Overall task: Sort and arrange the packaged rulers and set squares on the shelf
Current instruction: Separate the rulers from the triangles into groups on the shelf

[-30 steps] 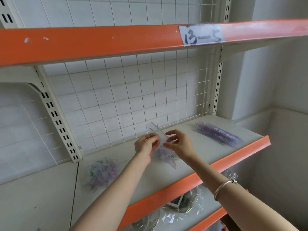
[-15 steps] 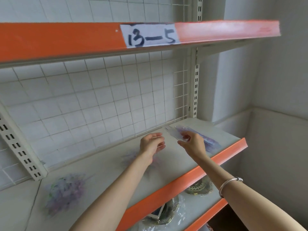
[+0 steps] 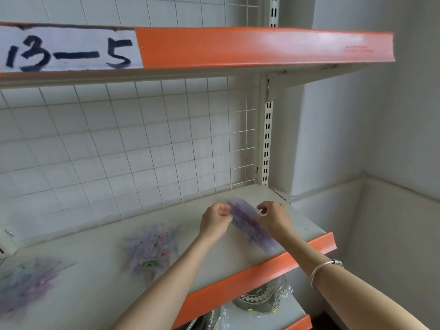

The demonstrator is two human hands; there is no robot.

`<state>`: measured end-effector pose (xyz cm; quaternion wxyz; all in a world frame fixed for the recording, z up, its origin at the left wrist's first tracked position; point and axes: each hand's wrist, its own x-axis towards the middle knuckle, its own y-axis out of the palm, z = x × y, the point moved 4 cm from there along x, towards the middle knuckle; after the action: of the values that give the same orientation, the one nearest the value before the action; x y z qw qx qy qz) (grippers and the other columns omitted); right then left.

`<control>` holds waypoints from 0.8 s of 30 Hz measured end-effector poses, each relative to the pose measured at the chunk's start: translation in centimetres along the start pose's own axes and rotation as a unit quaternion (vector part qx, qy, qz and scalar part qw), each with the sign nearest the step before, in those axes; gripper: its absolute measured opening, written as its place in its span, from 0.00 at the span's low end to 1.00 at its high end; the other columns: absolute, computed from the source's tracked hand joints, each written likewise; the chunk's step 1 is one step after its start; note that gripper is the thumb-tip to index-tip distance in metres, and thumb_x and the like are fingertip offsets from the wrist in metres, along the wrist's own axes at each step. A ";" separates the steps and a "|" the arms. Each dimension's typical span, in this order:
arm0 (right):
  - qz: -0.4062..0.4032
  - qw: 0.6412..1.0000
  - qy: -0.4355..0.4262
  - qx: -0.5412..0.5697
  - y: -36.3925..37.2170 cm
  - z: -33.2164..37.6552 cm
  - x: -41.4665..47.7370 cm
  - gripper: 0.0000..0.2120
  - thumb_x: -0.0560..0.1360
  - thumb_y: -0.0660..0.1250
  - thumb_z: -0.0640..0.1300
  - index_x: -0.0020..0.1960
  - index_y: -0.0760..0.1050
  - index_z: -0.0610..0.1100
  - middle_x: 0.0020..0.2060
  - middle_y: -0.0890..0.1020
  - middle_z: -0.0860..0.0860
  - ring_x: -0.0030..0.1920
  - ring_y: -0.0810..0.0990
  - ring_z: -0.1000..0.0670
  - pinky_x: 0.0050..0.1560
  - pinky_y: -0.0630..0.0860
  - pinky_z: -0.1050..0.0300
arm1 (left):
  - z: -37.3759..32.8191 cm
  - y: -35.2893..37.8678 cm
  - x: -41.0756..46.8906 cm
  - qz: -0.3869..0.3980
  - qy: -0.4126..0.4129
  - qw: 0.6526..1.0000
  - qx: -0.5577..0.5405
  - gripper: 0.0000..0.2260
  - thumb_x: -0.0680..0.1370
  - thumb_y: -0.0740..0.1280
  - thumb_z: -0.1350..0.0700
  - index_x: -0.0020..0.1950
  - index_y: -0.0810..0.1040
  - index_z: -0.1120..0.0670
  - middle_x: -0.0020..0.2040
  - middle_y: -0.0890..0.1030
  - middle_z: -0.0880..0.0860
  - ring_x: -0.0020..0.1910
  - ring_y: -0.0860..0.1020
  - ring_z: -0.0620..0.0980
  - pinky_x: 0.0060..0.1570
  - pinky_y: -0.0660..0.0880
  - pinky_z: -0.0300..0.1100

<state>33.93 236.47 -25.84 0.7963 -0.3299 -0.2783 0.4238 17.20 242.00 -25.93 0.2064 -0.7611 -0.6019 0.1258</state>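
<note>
packaged rulers [image 3: 252, 228], glossy purple stack, left hand [image 3: 215, 221] and right hand [image 3: 275, 220] grips pinching it

White tiled wall [image 3: 71, 151] behind a wire grid panel [image 3: 202, 139], plain grey wall [image 3: 381, 127] on the right, soft even light everywhere.

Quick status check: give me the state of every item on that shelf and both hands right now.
Right-hand ruler stack: lying flat on the shelf, both hands at its far end.
Middle pile: loose, untidy, untouched.
Left pile: loose, spread out, untouched.
Left hand: fingers curled at the stack's edge.
Right hand: pinching the stack's top packet.
</note>
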 end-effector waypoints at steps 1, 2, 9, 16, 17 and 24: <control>0.014 1.000 -0.003 0.000 0.1 0.0 0.1 0.15 0.72 0.68 0.50 0.57 0.79 0.45 0.51 0.83 0.48 0.53 0.78 0.45 0.52 0.76 0.52 | 0.1 0.1 0.1 -0.007 0.011 1.000 0.021 0.09 0.75 0.66 0.60 0.54 0.79 0.54 0.49 0.82 0.51 0.46 0.79 0.48 0.44 0.71 0.36; 0.027 1.000 -0.006 0.000 0.3 -0.1 0.3 0.17 0.71 0.69 0.51 0.56 0.79 0.45 0.50 0.83 0.47 0.53 0.78 0.45 0.52 0.75 0.53 | 0.2 0.3 0.3 -0.014 0.023 0.999 0.042 0.09 0.75 0.66 0.60 0.54 0.79 0.54 0.50 0.82 0.51 0.46 0.78 0.47 0.43 0.69 0.34; 0.069 0.996 -0.016 -0.059 0.6 0.4 0.9 0.29 0.68 0.70 0.63 0.59 0.74 0.43 0.57 0.77 0.46 0.59 0.74 0.44 0.55 0.72 0.52 | 2.0 1.0 -0.1 -0.019 0.097 0.955 0.279 0.14 0.78 0.63 0.54 0.63 0.77 0.52 0.60 0.79 0.52 0.60 0.75 0.53 0.58 0.69 0.42; 0.127 0.979 0.028 -0.155 1.3 2.2 0.2 0.36 0.62 0.75 0.63 0.61 0.68 0.44 0.60 0.75 0.46 0.64 0.69 0.43 0.57 0.67 0.49 | 4.0 0.8 -0.8 -0.025 0.154 0.913 0.377 0.22 0.80 0.52 0.43 0.69 0.71 0.49 0.67 0.73 0.46 0.66 0.69 0.48 0.64 0.61 0.41; 0.129 0.976 0.031 -0.170 1.4 2.3 0.2 0.36 0.62 0.75 0.61 0.62 0.67 0.45 0.61 0.74 0.46 0.64 0.69 0.43 0.57 0.66 0.49 | 3.9 0.8 -1.0 -0.026 0.155 0.916 0.369 0.26 0.77 0.48 0.41 0.68 0.73 0.49 0.66 0.74 0.47 0.66 0.70 0.49 0.64 0.62 0.42; 0.118 0.978 0.061 -0.161 1.6 2.4 -0.3 0.29 0.64 0.75 0.53 0.59 0.68 0.44 0.59 0.74 0.46 0.62 0.68 0.42 0.49 0.68 0.50 | 3.6 0.4 -1.3 -0.062 0.162 0.926 0.335 0.26 0.72 0.50 0.43 0.57 0.81 0.52 0.56 0.81 0.51 0.57 0.78 0.55 0.56 0.72 0.48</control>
<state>31.29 237.62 -25.56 0.6926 -0.5096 -0.2522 0.4437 15.61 241.24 -29.35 0.5512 -0.6187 -0.5295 0.1816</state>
